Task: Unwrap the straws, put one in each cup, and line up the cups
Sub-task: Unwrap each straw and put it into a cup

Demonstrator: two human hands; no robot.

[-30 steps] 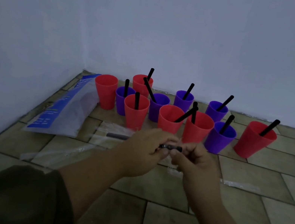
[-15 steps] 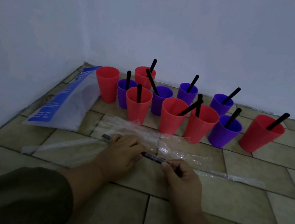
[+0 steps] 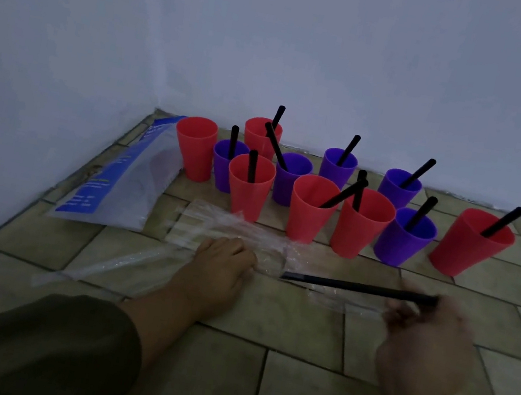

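While the right hand [image 3: 421, 325] pinches the right end of a bare black straw [image 3: 358, 287] lying level across the lower middle of the frame, we read this as the unwrap step on what looks like the last straw. That hand is blurred, so the exact finger placement is unclear, but it is clearly closed on the straw's end. Our left hand [image 3: 224, 257] sits left of centre, fingers curled down onto the clear wrapper [image 3: 246, 233] on the tiled floor [image 3: 287, 393], pinning it; whether it actually grips the film or just presses it, we can't tell. The straw's left tip ends just right of the left hand, over crinkled film, and appears free of its sleeve.

Cup count in the upper middle: eleven cups, red and purple, bunched in a loose cluster by the wall. Ten show a black straw. The red cup at far left of the group [image 3: 194, 147], beside the blue-printed bag [image 3: 123, 180], shows none.

Next move, as we judge it: carry the straw up and left over the front cups and drop it in that empty red cup without knocking the neighbours. After that the cluster still needs lining up, and loose wrappers lie in the way near the front cups.
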